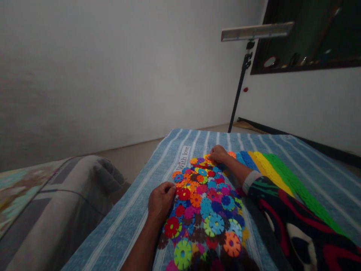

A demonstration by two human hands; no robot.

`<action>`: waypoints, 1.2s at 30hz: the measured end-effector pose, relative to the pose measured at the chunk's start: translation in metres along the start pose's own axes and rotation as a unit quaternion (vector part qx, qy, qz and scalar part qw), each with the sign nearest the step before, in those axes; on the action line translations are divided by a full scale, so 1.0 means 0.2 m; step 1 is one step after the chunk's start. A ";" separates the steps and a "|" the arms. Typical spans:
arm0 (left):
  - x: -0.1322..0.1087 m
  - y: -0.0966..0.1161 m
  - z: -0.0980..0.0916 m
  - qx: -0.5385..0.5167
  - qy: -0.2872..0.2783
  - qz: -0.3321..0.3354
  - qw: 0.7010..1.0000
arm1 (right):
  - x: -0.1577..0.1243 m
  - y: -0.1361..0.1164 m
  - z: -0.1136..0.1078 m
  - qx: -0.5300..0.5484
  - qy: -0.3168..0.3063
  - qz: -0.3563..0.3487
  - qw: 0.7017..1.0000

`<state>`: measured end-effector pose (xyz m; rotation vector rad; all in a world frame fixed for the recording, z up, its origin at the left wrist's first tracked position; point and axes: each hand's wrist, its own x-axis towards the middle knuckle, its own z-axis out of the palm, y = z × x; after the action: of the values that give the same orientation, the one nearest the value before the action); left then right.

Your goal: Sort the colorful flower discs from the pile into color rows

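A heap of flat, round, notched plastic discs [205, 210] in many colours lies on a blue striped cloth [135, 210]. My left hand [161, 200] rests at the heap's left edge, fingers curled in on the discs there. My right hand [218, 153] reaches to the far end of the heap, fingers closed over an orange disc. Beside my right arm run sorted bands of discs: blue [246, 160], yellow [267, 169] and green [299, 188]. My right sleeve [296, 226] is dark with red and green pattern.
The cloth carries the words "With love" [182, 158]. A grey rolled cushion or bolster [64, 210] lies at the left. A light panel on a black stand [242, 75] rises behind the cloth. White walls and a dark window frame [310, 37] close the room.
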<state>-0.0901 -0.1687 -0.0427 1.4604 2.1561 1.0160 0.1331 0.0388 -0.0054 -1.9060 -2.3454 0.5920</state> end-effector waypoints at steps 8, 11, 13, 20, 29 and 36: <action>0.01 0.01 -0.01 0.009 -0.004 -0.010 1.000 | -0.01 0.31 -0.23 0.006 0.049 0.038 0.998; 0.01 0.01 -0.01 0.009 -0.003 -0.008 1.000 | -0.03 0.43 -0.26 -0.010 0.042 0.050 0.998; 0.00 0.02 -0.01 0.010 -0.002 -0.007 1.000 | -0.03 0.47 -0.25 -0.022 0.030 0.052 0.998; 0.01 0.02 -0.02 0.008 -0.004 -0.002 1.000 | -0.01 0.49 -0.23 -0.063 -0.006 0.041 0.997; 0.01 0.00 -0.01 0.003 -0.002 -0.008 1.000 | 0.03 0.51 -0.20 -0.083 0.002 -0.033 0.996; 0.00 0.04 -0.02 0.008 0.002 0.002 1.000 | 0.02 0.49 -0.16 -0.082 -0.021 -0.063 0.994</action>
<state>-0.0874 -0.1687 -0.0343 1.4724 2.1701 1.0069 0.2325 0.0668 -0.0090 -1.8040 -2.5920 0.4464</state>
